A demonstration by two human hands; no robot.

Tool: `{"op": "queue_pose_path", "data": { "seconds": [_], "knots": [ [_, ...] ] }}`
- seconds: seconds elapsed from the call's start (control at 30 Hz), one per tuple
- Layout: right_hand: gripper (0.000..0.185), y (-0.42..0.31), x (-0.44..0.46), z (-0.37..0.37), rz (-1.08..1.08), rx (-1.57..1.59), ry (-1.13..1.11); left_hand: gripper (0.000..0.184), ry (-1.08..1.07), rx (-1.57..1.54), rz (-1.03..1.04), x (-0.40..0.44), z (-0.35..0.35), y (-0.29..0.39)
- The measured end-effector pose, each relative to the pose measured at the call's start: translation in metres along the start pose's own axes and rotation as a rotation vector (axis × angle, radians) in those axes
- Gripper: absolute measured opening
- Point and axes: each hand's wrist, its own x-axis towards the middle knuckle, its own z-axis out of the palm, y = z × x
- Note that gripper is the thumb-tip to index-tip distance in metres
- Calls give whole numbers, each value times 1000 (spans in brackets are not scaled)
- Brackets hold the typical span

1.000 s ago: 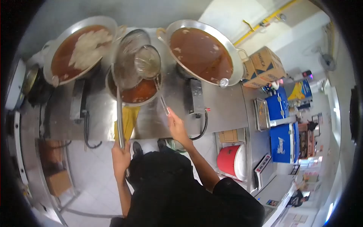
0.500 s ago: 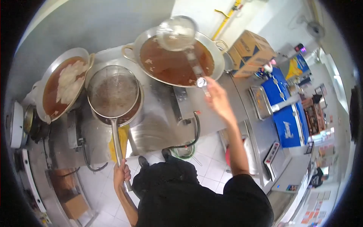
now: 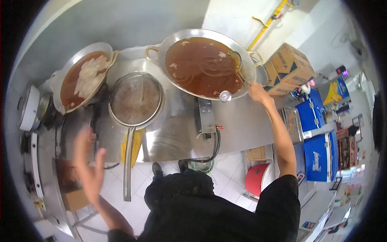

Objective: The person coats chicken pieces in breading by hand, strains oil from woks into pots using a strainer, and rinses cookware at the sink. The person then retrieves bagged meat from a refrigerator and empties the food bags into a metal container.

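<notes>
My right hand [image 3: 259, 92] is closed round the handle of a wire skimmer [image 3: 238, 66], whose head sits partly under the brown oil in the large wok [image 3: 193, 33]. A few pale bits float there, and a dial thermometer [image 3: 225, 96] sits at the near rim. My left hand [image 3: 89, 169], slightly blurred, is raised with thumb and fingers apart and holds nothing. To its right a long-handled round strainer [image 3: 129, 161] rests over a pot, its handle jutting past the counter edge. A second wok [image 3: 105, 48] at the left holds oil and a pale floating mass.
A yellow cloth [image 3: 138, 143] lies under the strainer handle. Cardboard boxes [image 3: 292, 66], a metal tray [image 3: 293, 125] and blue coolers [image 3: 318, 157] stand at the right. A black hose [image 3: 218, 143] hangs at the steel counter's [image 3: 173, 141] front. A red bucket [image 3: 256, 179] is below.
My left hand has let go of the strainer handle and moved left, opening. My right hand has brought the skimmer down from above the large wok into the oil at its right side.
</notes>
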Motion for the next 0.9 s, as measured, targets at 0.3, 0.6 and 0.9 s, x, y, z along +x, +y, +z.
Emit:
{"op": "queue_pose_path", "data": {
  "seconds": [0.3, 0.6, 0.9],
  "knots": [
    [20, -85, 82, -28, 264, 748, -337, 45, 627, 133, 820, 43, -86, 125],
    [15, -104, 114, -16, 368, 1610, -568, 43, 723, 250, 827, 38, -110, 132],
    [31, -95, 104, -19, 259, 1774, -466, 41, 808, 415, 902, -8, -142, 139]
  ]
}}
